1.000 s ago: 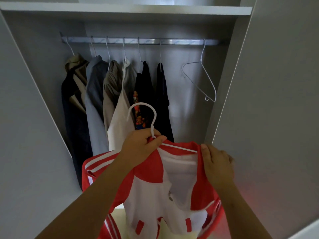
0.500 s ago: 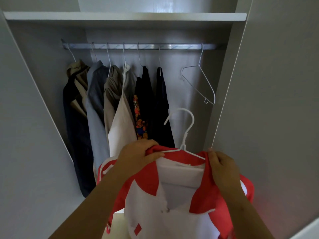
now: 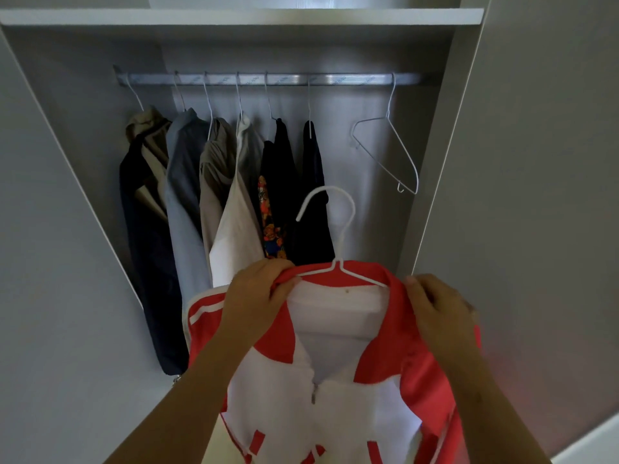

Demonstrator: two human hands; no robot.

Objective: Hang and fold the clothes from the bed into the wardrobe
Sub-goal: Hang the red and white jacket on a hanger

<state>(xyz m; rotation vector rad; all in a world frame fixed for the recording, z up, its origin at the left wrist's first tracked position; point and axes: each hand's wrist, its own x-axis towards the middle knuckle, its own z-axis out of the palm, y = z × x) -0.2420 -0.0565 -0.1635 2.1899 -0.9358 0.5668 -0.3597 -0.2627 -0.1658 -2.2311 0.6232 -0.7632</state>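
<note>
Jacket, red and white with its zip partly done up, hangs low in front of the person, just outside the wardrobe, already draped on a white hanger. The left hand grips the red collar bunched over one arm of the hanger, and the right hand curls round the cloth at the other shoulder. Held at both ends like this, the jacket probably stays level and cannot slide off the thin wire. The hook rises free above the collar, likely so it can catch the rail once it is lifted. Farther in, a row of clothes fills the left of the rail, and an empty hanger sits near the right end. The bare stretch between them looks like the natural place to hang the jacket. A shelf runs above.
</note>
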